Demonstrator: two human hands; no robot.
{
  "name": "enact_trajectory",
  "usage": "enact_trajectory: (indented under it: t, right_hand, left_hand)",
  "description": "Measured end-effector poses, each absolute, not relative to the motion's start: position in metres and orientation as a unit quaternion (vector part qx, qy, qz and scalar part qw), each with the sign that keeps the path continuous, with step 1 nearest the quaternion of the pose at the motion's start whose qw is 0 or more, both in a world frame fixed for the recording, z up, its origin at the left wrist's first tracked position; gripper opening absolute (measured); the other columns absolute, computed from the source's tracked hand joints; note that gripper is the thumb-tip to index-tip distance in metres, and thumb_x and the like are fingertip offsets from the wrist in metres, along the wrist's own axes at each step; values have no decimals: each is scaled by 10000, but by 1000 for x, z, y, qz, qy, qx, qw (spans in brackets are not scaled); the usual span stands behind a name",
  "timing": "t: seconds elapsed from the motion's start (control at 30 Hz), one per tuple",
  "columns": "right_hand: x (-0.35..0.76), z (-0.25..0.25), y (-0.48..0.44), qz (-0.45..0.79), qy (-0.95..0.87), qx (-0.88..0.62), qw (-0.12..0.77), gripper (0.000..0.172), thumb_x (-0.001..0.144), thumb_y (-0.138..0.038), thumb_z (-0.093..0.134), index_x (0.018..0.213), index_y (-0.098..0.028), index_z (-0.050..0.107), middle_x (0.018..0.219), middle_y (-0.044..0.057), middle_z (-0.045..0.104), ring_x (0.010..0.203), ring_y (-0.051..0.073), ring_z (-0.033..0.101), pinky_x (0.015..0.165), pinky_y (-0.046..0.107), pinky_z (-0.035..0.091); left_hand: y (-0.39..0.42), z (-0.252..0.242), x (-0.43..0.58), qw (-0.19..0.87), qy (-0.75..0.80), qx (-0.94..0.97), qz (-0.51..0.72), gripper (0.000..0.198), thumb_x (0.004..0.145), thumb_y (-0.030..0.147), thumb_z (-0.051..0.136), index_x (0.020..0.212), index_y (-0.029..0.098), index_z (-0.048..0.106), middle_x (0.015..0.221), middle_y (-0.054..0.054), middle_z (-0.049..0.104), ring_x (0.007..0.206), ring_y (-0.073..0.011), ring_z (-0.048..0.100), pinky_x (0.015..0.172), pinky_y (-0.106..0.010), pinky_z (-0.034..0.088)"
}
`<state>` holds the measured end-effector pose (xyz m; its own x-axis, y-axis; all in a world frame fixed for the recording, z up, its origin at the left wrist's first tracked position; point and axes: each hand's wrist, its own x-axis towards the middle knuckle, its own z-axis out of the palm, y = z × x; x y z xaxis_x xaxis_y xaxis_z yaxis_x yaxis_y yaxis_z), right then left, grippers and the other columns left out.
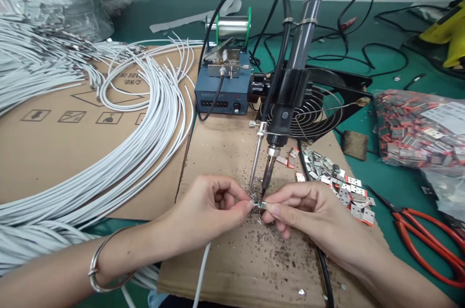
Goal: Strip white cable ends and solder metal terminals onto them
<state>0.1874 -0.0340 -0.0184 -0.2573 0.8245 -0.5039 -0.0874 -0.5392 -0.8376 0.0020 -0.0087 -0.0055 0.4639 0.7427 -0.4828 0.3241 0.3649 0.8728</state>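
Observation:
Beneath the tip of a mounted soldering iron [269, 170], my two hands meet. My left hand [221, 206] pinches the end of a white cable [202, 274], which hangs down below the palm. Between thumb and fingers my right hand [301, 206] holds a small metal USB connector [264, 205], touching the cable end. The iron's tip and a thin solder feed tube [256, 158] come down right at the joint. The fine wires there are too small to make out.
Coiled white cables [152, 143] lie left on cardboard. Behind stands a blue solder feeder [221, 90] with a solder spool [232, 27]. Loose connectors [336, 177], red-handled scissors [417, 235], a bag of connectors [417, 129] and a black fan [316, 109] are at the right.

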Motion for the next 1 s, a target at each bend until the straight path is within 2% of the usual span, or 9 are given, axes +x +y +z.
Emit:
enact_trajectory:
  t: [0.27,0.5,1.0]
  right_hand:
    - [185,-17,-33,706,-340,-529,325,132,578,-238,815,631,-158,724,584,47,716,400,60,559,403,141,485]
    - [186,-20,-35,703,-352,-519,336,151,628,-282,794,660,-150,728,601,51,720,407,49,558,416,128,479]
    - [187,-19,-31,729,-322,-506,330,148,573,-262,830,626,-163,734,577,43,717,395,43,553,394,106,478]
  left_hand:
    - [-10,-12,0,643,483,571,163,169,748,289,612,675,138,595,519,54,432,486,-74,356,448,-201,281]
    - [-10,-10,1,634,486,575,175,152,742,250,602,648,134,577,498,67,406,475,-69,335,441,-196,265]
    - [-9,-11,0,641,478,573,179,128,734,227,610,655,126,598,493,67,419,467,-62,344,434,-194,274]
